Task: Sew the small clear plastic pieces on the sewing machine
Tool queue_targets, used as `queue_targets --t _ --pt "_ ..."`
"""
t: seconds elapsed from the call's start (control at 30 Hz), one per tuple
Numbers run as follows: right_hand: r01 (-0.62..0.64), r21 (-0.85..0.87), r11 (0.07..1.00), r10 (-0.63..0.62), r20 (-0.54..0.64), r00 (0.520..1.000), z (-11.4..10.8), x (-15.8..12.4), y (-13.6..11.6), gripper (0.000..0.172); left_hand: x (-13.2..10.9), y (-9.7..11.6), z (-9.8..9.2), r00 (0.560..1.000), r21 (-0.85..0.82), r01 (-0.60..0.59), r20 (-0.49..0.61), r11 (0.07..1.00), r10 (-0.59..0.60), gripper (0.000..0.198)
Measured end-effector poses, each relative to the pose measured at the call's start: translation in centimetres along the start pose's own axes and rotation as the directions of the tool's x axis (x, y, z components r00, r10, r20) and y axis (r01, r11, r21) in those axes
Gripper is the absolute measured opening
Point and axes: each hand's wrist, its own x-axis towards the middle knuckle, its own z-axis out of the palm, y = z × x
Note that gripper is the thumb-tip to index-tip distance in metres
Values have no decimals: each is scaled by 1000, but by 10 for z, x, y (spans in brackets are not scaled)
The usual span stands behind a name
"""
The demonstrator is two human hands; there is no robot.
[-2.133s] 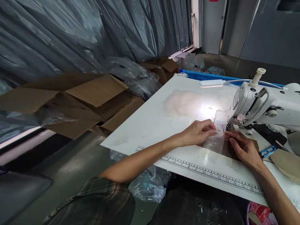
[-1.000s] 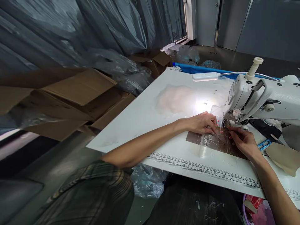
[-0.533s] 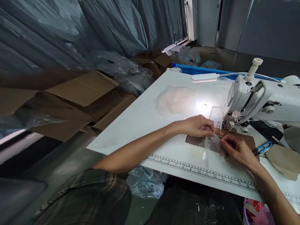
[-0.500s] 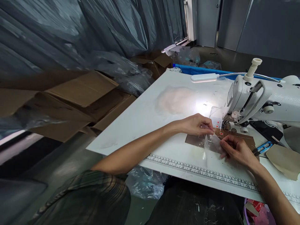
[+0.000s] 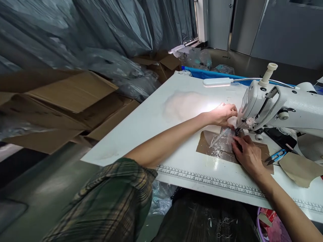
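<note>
A thin, see-through piece (image 5: 219, 138) lies under the head of a white sewing machine (image 5: 274, 101), partly over a brown sheet (image 5: 205, 148) on the table. My left hand (image 5: 224, 114) is curled on the far side of the needle area, thumb and fingers closed at the piece's far edge. On the near side, my right hand (image 5: 248, 154) pinches the edge close to the presser foot (image 5: 237, 131). Exactly how the left fingertips grip is partly hidden. Blue thread snips (image 5: 277, 156) lie to the right of my right hand.
A lit lamp (image 5: 217, 82) on a bendable neck shines on the white table (image 5: 151, 134). A ruler strip (image 5: 214, 181) runs along its front edge. At right lie a tan scrap (image 5: 300, 168) and a black object (image 5: 280, 137). Open cardboard boxes (image 5: 73, 90) stand left.
Both hands have moved away from me, up to the needle, carrying the see-through piece under the machine head. The left hand has gone farther back. The view has shifted slightly.
</note>
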Motion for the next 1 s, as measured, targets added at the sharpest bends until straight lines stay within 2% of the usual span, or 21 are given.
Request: queue_targets --t 0.1,0.17,0.23,0.3,0.4,0.47,0.57,0.73,0.87,1.0 --pt "27 17 999 -28 19 999 1 1 6 34 -26 8 0 982 18 -56 -179 998 58 21" --pt "44 45 998 -45 32 998 -1 1 9 36 -49 19 0 953 -54 -169 -262 984 150 18" --pt "52 70 996 -55 50 997 -2 2 11 38 -69 33 2 922 -164 -323 -277 932 270 18" --pt "40 82 996 -46 72 996 -4 3 12 40 -82 45 5 907 -181 -390 -245 903 343 17" --pt "27 98 995 -35 87 996 -5 2 13 41 -88 56 13 922 -84 -351 -205 932 329 26" --pt "36 114 993 -46 83 995 -5 1 13 41 -87 59 17 922 -30 -327 -227 944 312 32" --pt "44 134 990 -56 89 994 -6 0 13 41 -85 59 22 906 12 -333 -274 943 323 26" --pt "74 205 976 -102 127 987 -13 5 19 41 -88 59 25 917 -27 -317 -262 948 300 25" --pt "102 268 958 -161 208 965 -23 16 28 39 -88 59 25 927 -53 -282 -274 958 257 27" --pt "67 275 959 -132 225 965 -22 18 36 38 -88 58 26 902 -31 -304 -332 952 277 26"
